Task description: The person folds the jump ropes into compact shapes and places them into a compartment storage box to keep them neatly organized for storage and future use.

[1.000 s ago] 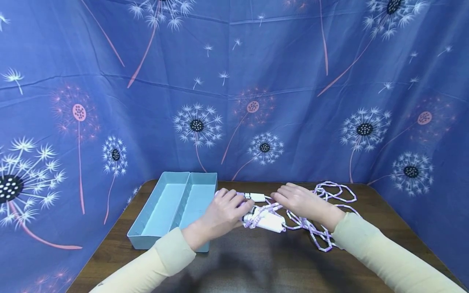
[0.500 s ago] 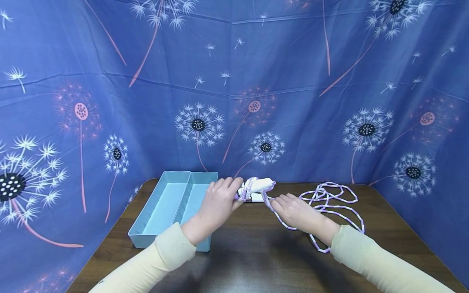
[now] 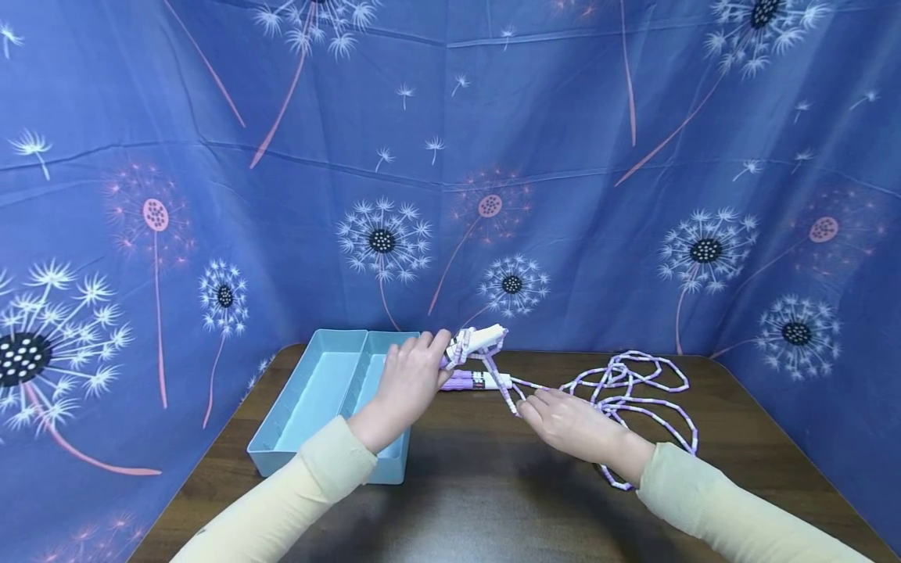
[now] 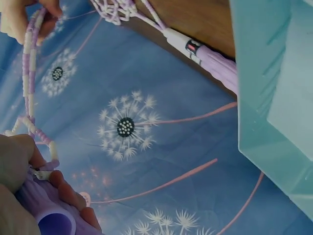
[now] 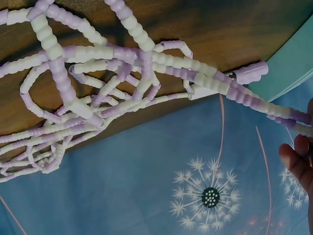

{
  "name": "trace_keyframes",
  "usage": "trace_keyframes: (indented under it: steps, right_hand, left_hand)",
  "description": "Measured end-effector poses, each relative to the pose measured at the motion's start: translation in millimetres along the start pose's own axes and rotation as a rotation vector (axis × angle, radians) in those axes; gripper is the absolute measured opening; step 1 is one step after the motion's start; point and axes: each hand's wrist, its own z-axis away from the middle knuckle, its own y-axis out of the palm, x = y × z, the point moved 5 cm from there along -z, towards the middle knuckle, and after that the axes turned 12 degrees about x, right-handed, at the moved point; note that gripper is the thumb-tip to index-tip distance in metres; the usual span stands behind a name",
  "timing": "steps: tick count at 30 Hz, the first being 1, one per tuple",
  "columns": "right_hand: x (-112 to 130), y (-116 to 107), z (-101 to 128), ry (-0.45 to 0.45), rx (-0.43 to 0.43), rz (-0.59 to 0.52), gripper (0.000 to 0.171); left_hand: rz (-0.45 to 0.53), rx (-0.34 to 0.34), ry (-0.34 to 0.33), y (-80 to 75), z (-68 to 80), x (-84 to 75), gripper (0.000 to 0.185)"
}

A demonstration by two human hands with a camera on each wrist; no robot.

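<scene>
Brown table (image 3: 493,500) carried a light-blue two-compartment tray (image 3: 331,395) near its far left corner. Beaded skipping rope (image 3: 633,391) lay tangled toward the far right edge, one purple handle (image 3: 475,381) flat on the table just beside the tray. Left hand (image 3: 408,383) gripped the other handle (image 3: 482,340), lifted above the table. Right hand (image 3: 570,422) pinched the rope strand between them.

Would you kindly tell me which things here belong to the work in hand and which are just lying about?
In hand:
- skipping rope
- raised handle, gripped by the left hand
- second handle, lying on the table
- right hand, pinching the rope

Lying about:
- blue tray
- table
- blue cloth
</scene>
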Motion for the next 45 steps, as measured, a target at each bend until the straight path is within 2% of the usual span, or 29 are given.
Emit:
trace_keyframes:
  steps: [4, 10, 17, 24, 29, 34, 37, 42, 45]
  right_hand:
    - [3.2, -1.3, 0.4, -0.024, -0.001, 0.003, 0.033]
    - [7.6, -6.0, -1.8, -0.034, -0.012, 0.006, 0.026]
    - [12.3, -14.0, -4.5, -0.078, 0.013, -0.003, 0.033]
    - [10.5, -23.9, -5.0, -0.122, 0.021, 0.001, 0.028]
    - [3.6, -30.8, -5.3, -0.14, 0.026, 0.009, 0.031]
    - [-1.5, -38.5, -9.5, -0.173, 0.029, 0.024, 0.031]
    - [-5.4, -43.9, -12.5, -0.184, 0.036, 0.056, 0.029]
    - [-13.6, -54.4, -18.6, -0.186, 0.052, 0.085, 0.025]
    - [-20.4, -61.0, -21.4, -0.183, 0.04, 0.09, 0.024]
  left_hand:
    - [-0.039, -0.014, -0.013, 4.9, -2.9, 5.1, 0.044]
    - [-0.087, 0.009, -0.038, 13.3, -5.2, 10.1, 0.048]
    - [-0.196, -0.06, -0.028, 16.0, -6.1, 9.4, 0.046]
    - [-0.247, -0.081, -0.02, 25.1, -4.7, 13.8, 0.034]
    - [-0.282, -0.087, 0.002, 33.8, -2.6, 15.5, 0.023]
    - [-0.27, -0.062, 0.03, 40.1, -2.9, 13.9, 0.015]
    - [-0.267, -0.02, 0.05, 44.5, -2.9, 10.7, 0.013]
    - [-0.304, 0.074, 0.108, 53.9, 0.3, -1.0, 0.01]
    - [-0.345, 0.101, 0.141, 57.9, 2.4, -10.3, 0.01]
